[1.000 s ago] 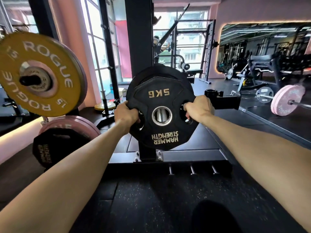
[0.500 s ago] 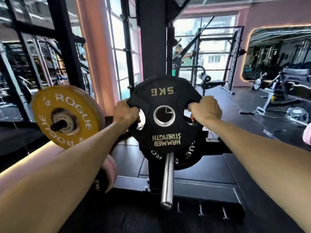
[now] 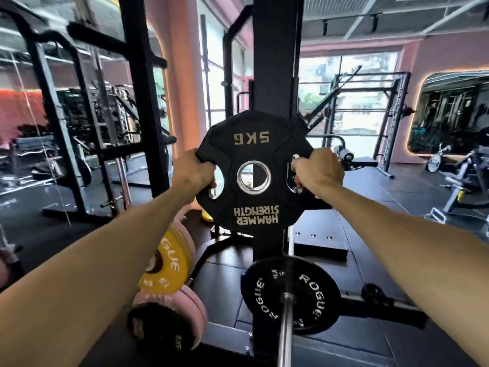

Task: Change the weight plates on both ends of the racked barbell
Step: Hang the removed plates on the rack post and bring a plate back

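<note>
I hold a black 5 kg Hammer Strength plate (image 3: 254, 147) upright in front of me, its lettering upside down. My left hand (image 3: 197, 172) grips its left handle hole, and my right hand (image 3: 318, 172) grips the right one. Below the plate, the barbell sleeve (image 3: 285, 329) points toward me. A black Rogue 5 kg plate (image 3: 291, 295) sits on that sleeve. The held plate is well above the sleeve and apart from it.
The black rack upright (image 3: 275, 62) stands right behind the held plate. On storage pegs at lower left hang a yellow Rogue plate (image 3: 166, 266), pink plates (image 3: 185, 308) and a small black plate (image 3: 148, 329). Other racks and machines fill the left and right sides.
The held plate has risen higher above the barbell sleeve. The view has tilted, so the sleeve and its black Rogue plate now show fully below.
</note>
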Demonstrator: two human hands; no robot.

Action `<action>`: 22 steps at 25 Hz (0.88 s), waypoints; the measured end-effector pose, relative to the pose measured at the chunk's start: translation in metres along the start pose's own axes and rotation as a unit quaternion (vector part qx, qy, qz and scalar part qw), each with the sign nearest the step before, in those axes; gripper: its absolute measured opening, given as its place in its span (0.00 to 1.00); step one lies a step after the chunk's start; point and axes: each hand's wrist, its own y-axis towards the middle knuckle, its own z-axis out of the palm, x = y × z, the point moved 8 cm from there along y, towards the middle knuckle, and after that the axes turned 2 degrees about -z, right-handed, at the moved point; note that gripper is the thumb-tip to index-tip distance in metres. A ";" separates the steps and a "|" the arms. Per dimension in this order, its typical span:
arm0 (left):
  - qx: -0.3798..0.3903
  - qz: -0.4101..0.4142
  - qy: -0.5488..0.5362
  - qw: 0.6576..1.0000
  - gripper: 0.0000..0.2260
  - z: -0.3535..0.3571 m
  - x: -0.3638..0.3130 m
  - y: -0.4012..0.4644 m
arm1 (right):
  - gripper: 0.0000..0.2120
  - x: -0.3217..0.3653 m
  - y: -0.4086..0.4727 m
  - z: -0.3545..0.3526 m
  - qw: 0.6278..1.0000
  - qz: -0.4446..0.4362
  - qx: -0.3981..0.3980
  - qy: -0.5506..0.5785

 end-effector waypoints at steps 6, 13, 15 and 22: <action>-0.032 0.018 -0.012 0.999 0.06 -0.093 0.005 0.056 | 0.10 0.104 0.000 0.037 0.999 -0.040 0.004 0.018; -0.017 0.044 0.033 0.998 0.07 -0.249 0.096 0.135 | 0.14 0.234 -0.068 0.165 0.999 -0.034 0.012 0.035; -0.007 0.044 0.021 0.999 0.08 -0.297 0.120 0.156 | 0.14 0.276 -0.089 0.203 0.999 -0.025 0.014 0.037; 0.002 0.021 0.010 1.000 0.07 -0.411 0.186 0.223 | 0.12 0.390 -0.126 0.283 0.999 -0.012 0.039 0.032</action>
